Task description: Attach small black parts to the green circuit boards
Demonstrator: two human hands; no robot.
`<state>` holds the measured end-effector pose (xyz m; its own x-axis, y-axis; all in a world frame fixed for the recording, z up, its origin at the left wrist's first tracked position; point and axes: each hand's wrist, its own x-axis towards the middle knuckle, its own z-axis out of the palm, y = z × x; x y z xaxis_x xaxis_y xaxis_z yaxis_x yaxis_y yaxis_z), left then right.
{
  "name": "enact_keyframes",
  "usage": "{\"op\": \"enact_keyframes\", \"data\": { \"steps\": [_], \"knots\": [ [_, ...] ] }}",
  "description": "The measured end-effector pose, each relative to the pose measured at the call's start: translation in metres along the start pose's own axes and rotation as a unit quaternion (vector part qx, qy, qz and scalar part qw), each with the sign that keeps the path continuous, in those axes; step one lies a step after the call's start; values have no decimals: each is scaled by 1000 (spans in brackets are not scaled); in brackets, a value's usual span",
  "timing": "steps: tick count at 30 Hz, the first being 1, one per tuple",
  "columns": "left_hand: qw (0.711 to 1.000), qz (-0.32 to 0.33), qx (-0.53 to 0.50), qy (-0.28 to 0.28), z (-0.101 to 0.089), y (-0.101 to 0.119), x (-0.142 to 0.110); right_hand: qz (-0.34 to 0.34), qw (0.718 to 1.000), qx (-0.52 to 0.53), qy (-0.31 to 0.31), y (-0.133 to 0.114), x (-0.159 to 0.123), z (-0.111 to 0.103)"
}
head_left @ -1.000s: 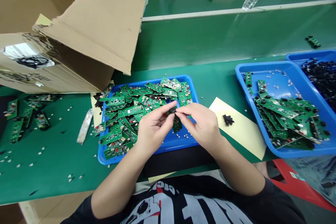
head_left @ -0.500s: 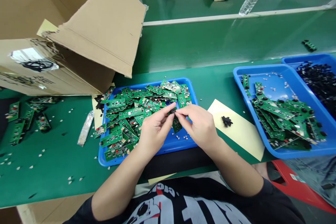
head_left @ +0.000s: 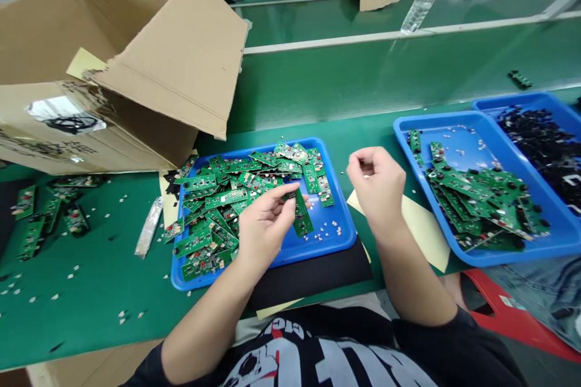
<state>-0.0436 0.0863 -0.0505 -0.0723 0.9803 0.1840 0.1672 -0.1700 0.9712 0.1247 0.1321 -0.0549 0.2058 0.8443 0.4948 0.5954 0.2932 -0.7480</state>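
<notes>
My left hand [head_left: 262,227] pinches a small green circuit board [head_left: 301,214] by its top end over the near blue tray [head_left: 318,242], which holds a heap of similar green boards [head_left: 227,199]. My right hand [head_left: 377,184] has drawn away to the right, above a yellow card [head_left: 426,233]. Its fingers are curled in a loose pinch; I cannot make out anything in them.
A second blue tray [head_left: 458,139] at right holds boards fitted with black parts [head_left: 481,199]; a third [head_left: 540,100] holds black pieces [head_left: 544,145]. An open cardboard box [head_left: 118,66] stands at left. More boards [head_left: 45,211] and small white bits [head_left: 63,272] lie on the green table.
My right hand let go of the board and moved right and up, away from my left hand. The left hand still holds the board. The camera tilted a little.
</notes>
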Motion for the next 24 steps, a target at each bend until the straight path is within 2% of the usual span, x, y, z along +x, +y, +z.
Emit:
{"op": "enact_keyframes", "data": {
  "steps": [2, 4, 5, 7, 9, 13, 19, 22, 24],
  "knots": [
    [997, -31, -66, 5, -1, 0, 2, 83, 986, 132, -52, -4, 3, -8],
    [994, -42, -96, 13, -1, -2, 5, 140, 947, 241, -161, -15, -7, -11],
    [994, -40, -101, 20, 0, -4, 6, 159, 925, 273, -213, -21, -16, -11],
    [994, -32, -98, 35, 0, -8, 8, 178, 897, 310, -260, -30, -35, -8],
    [996, -20, -81, 38, 1, -8, 7, 179, 896, 324, -246, -32, -51, -5],
    [999, 13, 30, 1, 0, -4, 7, 160, 925, 284, -196, -22, -65, -10],
    [979, 70, 185, -47, 3, -3, 5, 71, 951, 227, -197, -13, -79, -26],
    [982, 34, 152, -103, 10, -5, 3, 58, 962, 205, -171, -2, -80, -38],
    [983, -8, 89, -162, 14, -6, 2, 72, 982, 135, -111, 15, -71, -55]
  ]
}}
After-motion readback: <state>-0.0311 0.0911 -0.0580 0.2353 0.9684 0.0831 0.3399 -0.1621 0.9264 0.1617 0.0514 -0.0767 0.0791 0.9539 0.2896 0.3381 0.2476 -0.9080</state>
